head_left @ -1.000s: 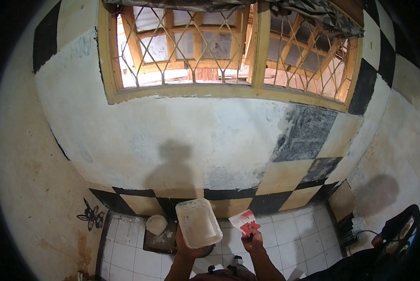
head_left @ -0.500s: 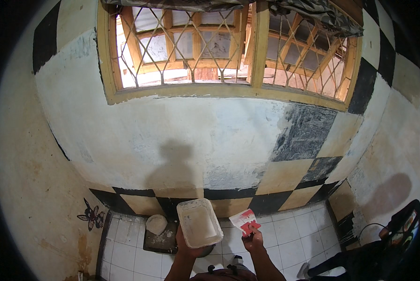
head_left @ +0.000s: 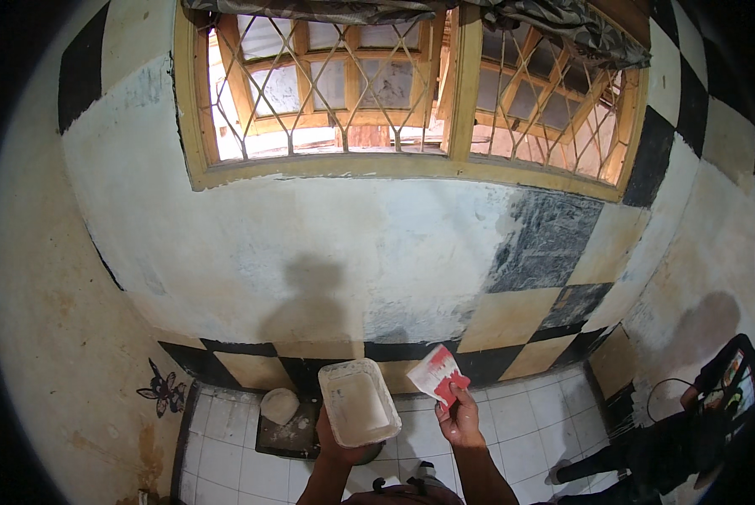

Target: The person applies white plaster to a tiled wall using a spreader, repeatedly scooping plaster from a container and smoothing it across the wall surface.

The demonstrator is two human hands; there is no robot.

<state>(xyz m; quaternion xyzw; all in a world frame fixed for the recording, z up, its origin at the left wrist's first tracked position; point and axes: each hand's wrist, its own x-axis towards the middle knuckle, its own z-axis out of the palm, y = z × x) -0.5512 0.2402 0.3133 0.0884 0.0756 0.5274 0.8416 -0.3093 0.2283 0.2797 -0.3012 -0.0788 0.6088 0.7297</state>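
My left hand (head_left: 327, 433) is closed around the near left side of a rectangular plastic tub (head_left: 349, 365), its rim and walls smeared with white paste. Whitish paste lies inside it. To the right of the tub, my right hand (head_left: 463, 421) grips a red putty scraper (head_left: 439, 376) by its near end, thumb on top. White paste covers much of the scraper's far part. The scraper is apart from both the tub and the wall (head_left: 310, 236), which carries a patchy white coat in front of me.
Below the wall, a dark square tray (head_left: 287, 439) holds a round whitish lump (head_left: 280, 406) on the tiled floor (head_left: 226, 461). A barred wooden window (head_left: 327, 162) stands above. At the right, another person in dark clothes (head_left: 672, 446) holds a screen device (head_left: 739, 383).
My right hand and the scraper have risen slightly toward the wall, and the scraper has tilted. The tub stays almost still. The other person at the right has shifted a little.
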